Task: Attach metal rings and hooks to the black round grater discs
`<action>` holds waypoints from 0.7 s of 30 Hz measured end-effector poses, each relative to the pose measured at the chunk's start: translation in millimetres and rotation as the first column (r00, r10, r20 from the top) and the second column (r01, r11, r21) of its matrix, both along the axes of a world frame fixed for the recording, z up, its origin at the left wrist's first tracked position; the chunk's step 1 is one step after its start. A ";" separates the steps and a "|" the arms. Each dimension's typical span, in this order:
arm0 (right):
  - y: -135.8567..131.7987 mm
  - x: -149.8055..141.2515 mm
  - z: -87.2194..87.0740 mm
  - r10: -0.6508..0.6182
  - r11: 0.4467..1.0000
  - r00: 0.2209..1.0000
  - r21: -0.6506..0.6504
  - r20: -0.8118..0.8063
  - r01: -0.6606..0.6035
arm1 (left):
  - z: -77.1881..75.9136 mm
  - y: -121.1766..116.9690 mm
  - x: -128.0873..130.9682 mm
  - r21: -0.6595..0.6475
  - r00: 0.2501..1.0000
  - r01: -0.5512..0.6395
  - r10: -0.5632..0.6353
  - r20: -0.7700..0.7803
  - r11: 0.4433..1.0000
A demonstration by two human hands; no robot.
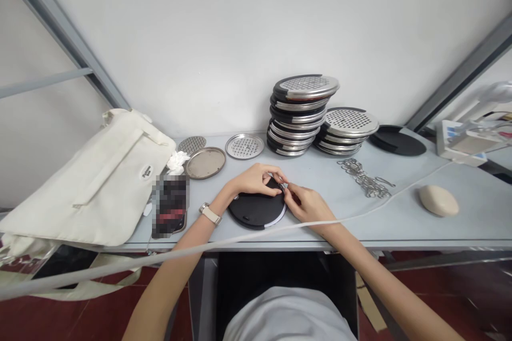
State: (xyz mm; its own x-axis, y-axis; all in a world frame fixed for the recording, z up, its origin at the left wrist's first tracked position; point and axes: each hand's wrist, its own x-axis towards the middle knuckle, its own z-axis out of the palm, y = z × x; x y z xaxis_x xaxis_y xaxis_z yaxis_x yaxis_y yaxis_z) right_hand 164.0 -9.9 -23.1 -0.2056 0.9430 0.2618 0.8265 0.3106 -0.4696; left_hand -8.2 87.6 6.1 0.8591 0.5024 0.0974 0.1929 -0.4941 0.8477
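White cable (256, 235) crosses before both forearms (368, 261) (stacked graters (298, 122) stand beyond).

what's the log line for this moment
left hand: at far rim of black disc | right hand: at its right rim | disc: on table | around: tall stack, short stack, metal parts, bag
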 end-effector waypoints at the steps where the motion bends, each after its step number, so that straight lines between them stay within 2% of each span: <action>1: -0.3 -0.1 0.0 -0.004 1.000 1.000 0.002 -0.009 0.004 | -0.1 -0.1 0.0 -0.002 1.000 -0.002 0.002 0.001 1.000; 11: 0.6 -0.6 0.3 -0.006 1.000 0.999 0.023 -0.032 0.006 | 1.6 -0.8 -1.1 -0.023 1.000 -0.014 0.014 -0.007 1.000; 21: 0.9 2.3 0.1 0.030 0.999 1.000 -0.037 -0.002 -0.030 | 1.5 -1.2 -0.3 -0.002 1.000 0.004 -0.004 0.000 1.000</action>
